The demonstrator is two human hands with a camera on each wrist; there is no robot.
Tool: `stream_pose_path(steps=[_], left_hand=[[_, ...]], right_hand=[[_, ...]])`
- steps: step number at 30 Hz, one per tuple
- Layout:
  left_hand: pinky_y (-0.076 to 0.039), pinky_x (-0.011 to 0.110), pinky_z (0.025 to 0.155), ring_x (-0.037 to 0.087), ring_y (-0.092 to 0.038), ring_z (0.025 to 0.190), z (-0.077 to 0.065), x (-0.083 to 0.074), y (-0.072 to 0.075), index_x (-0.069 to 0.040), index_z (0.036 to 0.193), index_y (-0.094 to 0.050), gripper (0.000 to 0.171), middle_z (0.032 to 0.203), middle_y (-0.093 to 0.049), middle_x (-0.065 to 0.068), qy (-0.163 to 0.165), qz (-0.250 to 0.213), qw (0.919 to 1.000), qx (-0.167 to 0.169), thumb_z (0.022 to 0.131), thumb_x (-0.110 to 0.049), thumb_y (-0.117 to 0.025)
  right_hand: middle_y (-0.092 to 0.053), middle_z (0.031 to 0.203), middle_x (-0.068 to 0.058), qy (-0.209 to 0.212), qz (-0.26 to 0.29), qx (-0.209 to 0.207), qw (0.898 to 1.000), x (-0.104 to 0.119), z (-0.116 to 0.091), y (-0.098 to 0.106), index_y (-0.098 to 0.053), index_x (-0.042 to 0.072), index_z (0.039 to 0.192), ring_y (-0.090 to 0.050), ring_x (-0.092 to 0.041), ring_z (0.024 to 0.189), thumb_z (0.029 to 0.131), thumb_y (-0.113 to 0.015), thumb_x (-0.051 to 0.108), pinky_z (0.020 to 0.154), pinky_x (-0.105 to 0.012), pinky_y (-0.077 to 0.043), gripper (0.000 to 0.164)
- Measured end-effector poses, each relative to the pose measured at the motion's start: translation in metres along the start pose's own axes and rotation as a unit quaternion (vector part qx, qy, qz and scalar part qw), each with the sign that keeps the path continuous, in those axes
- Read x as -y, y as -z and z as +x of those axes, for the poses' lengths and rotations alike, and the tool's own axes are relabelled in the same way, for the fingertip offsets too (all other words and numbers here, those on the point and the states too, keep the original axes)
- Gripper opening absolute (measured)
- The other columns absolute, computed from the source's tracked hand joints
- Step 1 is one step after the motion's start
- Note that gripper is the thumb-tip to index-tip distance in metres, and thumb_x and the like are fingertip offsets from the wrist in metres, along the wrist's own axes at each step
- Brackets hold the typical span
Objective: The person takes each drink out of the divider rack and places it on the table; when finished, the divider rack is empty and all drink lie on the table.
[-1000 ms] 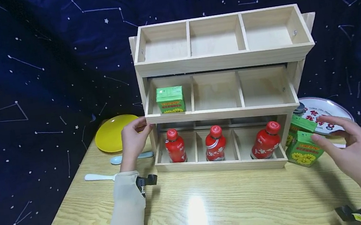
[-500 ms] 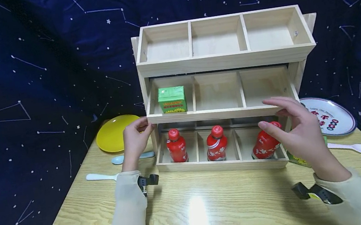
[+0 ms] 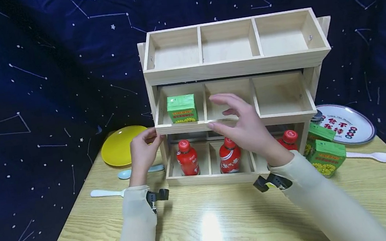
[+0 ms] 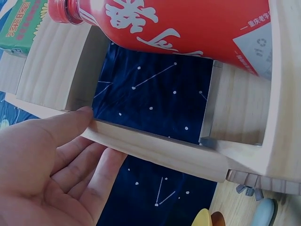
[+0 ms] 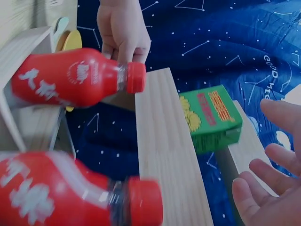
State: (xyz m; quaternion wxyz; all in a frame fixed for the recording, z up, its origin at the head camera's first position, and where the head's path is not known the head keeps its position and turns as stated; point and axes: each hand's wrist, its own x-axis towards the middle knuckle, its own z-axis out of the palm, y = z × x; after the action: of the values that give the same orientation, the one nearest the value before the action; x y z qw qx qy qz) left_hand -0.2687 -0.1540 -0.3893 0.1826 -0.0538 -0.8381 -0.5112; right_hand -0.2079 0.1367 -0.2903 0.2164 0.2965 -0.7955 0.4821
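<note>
A wooden three-tier shelf stands on the table. My left hand holds its left upright below the middle tier; in the left wrist view the thumb lies on one side of the post and the fingers on the other. My right hand, holding nothing, hovers before the middle tier's centre compartment with thumb and fingers spread. A green juice carton sits in that tier's left compartment. Along the bottom tier stand red bottles, left, centre and right, the right one mostly hidden by my arm.
Right of the shelf are two more green cartons, the nearer carton in front, a white printed plate and a pale spoon. On the left lie a yellow plate, a blue spoon and a white-handled utensil.
My right hand has moved left from beside the green cartons, past the right bottle, to the middle tier's centre. The left hand stays on the upright.
</note>
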Motion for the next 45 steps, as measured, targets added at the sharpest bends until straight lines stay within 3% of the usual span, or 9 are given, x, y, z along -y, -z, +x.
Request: stream_pose_path(steps=[10, 17, 23, 27, 32, 35, 39, 45], left_hand=[[-0.058, 0.036, 0.084, 0.024, -0.068, 0.098, -0.001, 0.0, 0.003, -0.009, 0.12, -0.071, 0.034, 0.109, -0.071, 0.008, 0.006, -0.006, 1.0, 0.002, 0.09, -0.025, -0.074], [-0.058, 0.035, 0.084, 0.023, -0.068, 0.097, 0.0, -0.001, 0.001, -0.01, 0.12, -0.071, 0.034, 0.107, -0.071, 0.007, 0.004, -0.012, 0.9999, 0.004, 0.09, -0.025, -0.075], [-0.058, 0.036, 0.083, 0.023, -0.068, 0.097, -0.001, -0.002, 0.0, -0.008, 0.12, -0.071, 0.033, 0.108, -0.071, 0.008, 0.002, -0.011, 0.9999, 0.006, 0.09, -0.023, -0.074], [-0.058, 0.035, 0.083, 0.023, -0.069, 0.095, 0.001, -0.002, 0.001, -0.006, 0.119, -0.071, 0.033, 0.107, -0.072, 0.009, -0.005, -0.011, 0.9999, 0.005, 0.09, -0.022, -0.074], [-0.058, 0.036, 0.084, 0.024, -0.068, 0.097, 0.001, -0.002, 0.003, -0.006, 0.12, -0.071, 0.034, 0.108, -0.071, 0.01, -0.004, -0.009, 0.9999, 0.004, 0.09, -0.022, -0.074], [-0.057, 0.036, 0.085, 0.025, -0.068, 0.099, 0.001, -0.003, 0.003, -0.007, 0.121, -0.07, 0.035, 0.109, -0.071, 0.01, 0.0, -0.005, 1.0, 0.003, 0.091, -0.022, -0.074], [-0.058, 0.036, 0.085, 0.024, -0.067, 0.098, 0.002, -0.004, 0.003, -0.008, 0.122, -0.07, 0.035, 0.109, -0.071, 0.009, 0.0, 0.001, 1.0, 0.0, 0.091, -0.024, -0.074], [-0.058, 0.036, 0.083, 0.024, -0.068, 0.095, 0.001, -0.004, 0.002, -0.007, 0.12, -0.071, 0.035, 0.107, -0.072, 0.009, -0.007, 0.003, 1.0, 0.0, 0.09, -0.024, -0.075]], right_hand=[[-0.049, 0.141, -0.003, -0.034, -0.01, 0.035, 0.999, 0.007, 0.045, -0.042, -0.047, 0.012, 0.146, -0.049, -0.018, 0.123, 0.086, -0.078, 0.011, 0.099, -0.043, -0.048, 0.067], [-0.055, 0.13, -0.009, -0.061, -0.017, 0.043, 0.997, -0.001, 0.05, -0.055, -0.049, 0.007, 0.14, -0.056, -0.023, 0.115, 0.088, -0.073, 0.004, 0.098, -0.038, -0.049, 0.057], [-0.061, 0.123, -0.009, -0.025, -0.016, 0.005, 1.0, -0.003, 0.049, -0.056, -0.055, 0.004, 0.13, -0.061, -0.023, 0.109, 0.084, -0.075, -0.001, 0.092, -0.036, -0.053, 0.05], [-0.062, 0.119, -0.008, 0.038, -0.024, -0.035, 0.998, 0.01, 0.049, -0.051, -0.057, 0.001, 0.127, -0.061, -0.018, 0.106, 0.082, -0.076, -0.002, 0.089, -0.03, -0.054, 0.049], [-0.063, 0.118, -0.012, 0.117, -0.024, -0.092, 0.989, 0.036, 0.045, -0.033, -0.059, -0.004, 0.126, -0.061, -0.019, 0.104, 0.081, -0.077, -0.002, 0.088, -0.032, -0.054, 0.049], [-0.064, 0.116, -0.014, 0.144, -0.019, -0.103, 0.984, 0.05, 0.04, -0.018, -0.058, -0.007, 0.126, -0.063, -0.019, 0.102, 0.08, -0.078, -0.005, 0.085, -0.03, -0.055, 0.049], [-0.066, 0.113, -0.012, 0.132, -0.015, -0.091, 0.987, 0.062, 0.029, 0.003, -0.059, -0.007, 0.125, -0.066, -0.017, 0.096, 0.077, -0.078, -0.01, 0.077, -0.028, -0.058, 0.051], [-0.067, 0.112, -0.007, 0.049, -0.015, -0.06, 0.997, 0.071, 0.001, 0.035, -0.061, -0.002, 0.127, -0.066, -0.015, 0.097, 0.076, -0.078, -0.014, 0.077, -0.025, -0.058, 0.055]])
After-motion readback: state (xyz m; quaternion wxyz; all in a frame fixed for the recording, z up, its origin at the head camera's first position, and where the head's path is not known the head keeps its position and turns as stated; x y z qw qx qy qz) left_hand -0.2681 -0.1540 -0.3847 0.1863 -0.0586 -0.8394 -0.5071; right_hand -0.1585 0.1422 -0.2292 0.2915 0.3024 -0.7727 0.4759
